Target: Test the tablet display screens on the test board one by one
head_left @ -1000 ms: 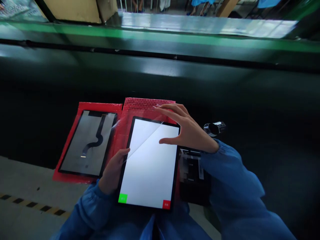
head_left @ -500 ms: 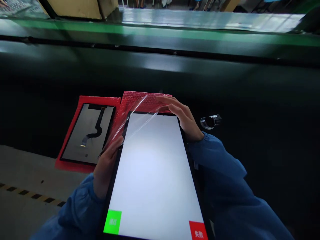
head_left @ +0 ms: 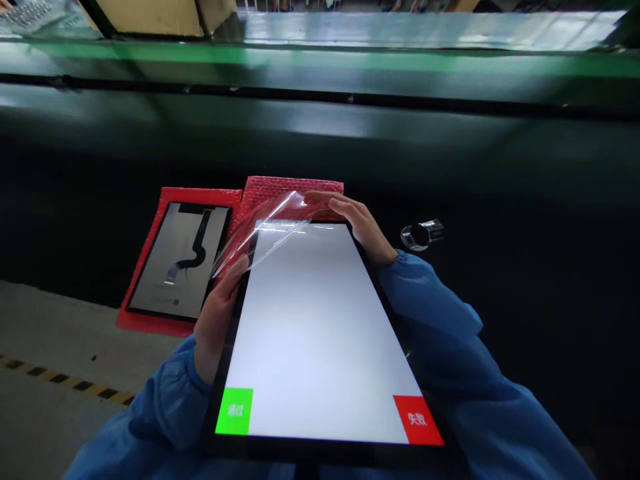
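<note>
A lit touch screen (head_left: 320,320) with a black border faces me, white except for a green square at its lower left and a red one at its lower right. My left hand (head_left: 217,313) grips its left edge, thumb at the front. Around the far right corner lies my right hand (head_left: 363,223), its fingers reaching along the top edge. Clear protective film (head_left: 273,230) is lifted and curled over the upper left corner, close to both hands. Whether the right fingertips pinch the film cannot be seen.
Left of the screen, a display panel (head_left: 173,267) with a dark ribbon cable lies on a red bubble-wrap bag (head_left: 150,325). Another red bubble bag (head_left: 295,187) lies behind the screen. A curled clear piece (head_left: 423,235) sits at right. A cardboard box (head_left: 155,17) stands at the far left.
The lower end of the screen has come up into view, showing its bottom border. The film bulges slightly more near the right fingers. Both hands keep their hold on the screen.
</note>
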Demonstrator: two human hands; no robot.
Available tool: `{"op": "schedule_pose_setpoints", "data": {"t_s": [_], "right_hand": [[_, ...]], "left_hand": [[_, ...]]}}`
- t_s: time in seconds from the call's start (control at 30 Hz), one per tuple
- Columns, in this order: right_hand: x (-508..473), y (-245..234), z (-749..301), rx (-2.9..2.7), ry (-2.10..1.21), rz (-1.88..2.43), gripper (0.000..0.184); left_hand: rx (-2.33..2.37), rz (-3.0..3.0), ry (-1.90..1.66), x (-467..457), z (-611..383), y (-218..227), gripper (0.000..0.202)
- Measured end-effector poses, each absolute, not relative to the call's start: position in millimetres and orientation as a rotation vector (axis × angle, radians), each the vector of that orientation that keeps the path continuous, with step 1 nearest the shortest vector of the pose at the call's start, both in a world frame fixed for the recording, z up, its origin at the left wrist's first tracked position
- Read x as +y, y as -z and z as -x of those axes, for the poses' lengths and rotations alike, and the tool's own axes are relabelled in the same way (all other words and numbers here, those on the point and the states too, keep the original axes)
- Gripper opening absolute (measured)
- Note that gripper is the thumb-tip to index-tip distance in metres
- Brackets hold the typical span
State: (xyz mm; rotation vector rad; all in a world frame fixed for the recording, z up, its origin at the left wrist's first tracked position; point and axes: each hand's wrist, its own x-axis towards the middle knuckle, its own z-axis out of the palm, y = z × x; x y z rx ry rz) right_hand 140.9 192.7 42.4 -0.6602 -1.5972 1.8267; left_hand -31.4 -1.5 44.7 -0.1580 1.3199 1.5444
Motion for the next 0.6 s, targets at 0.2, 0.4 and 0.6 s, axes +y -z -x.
{"op": "schedule_pose_setpoints", "data": {"t_s": [0.2,0.4,0.6], "right_hand": [[193.7,-41.6,-140.4,-1.611,-1.796,0.714,0.031],[195.2,-39.1,-139.9,-1.619,-1.773,0.742,0.034],[196.6,-36.6,-139.0,-1.568,-1.736,0.737,0.03]], "left_hand": [[1.324,0.19,-1.485,13.8,18.5,-73.5,0.017],[1.268,0.185,-1.473,10.2,8.6,-80.2,0.023],[1.178,0.133,-1.486,14.7,5.3,-83.7,0.023]]}}
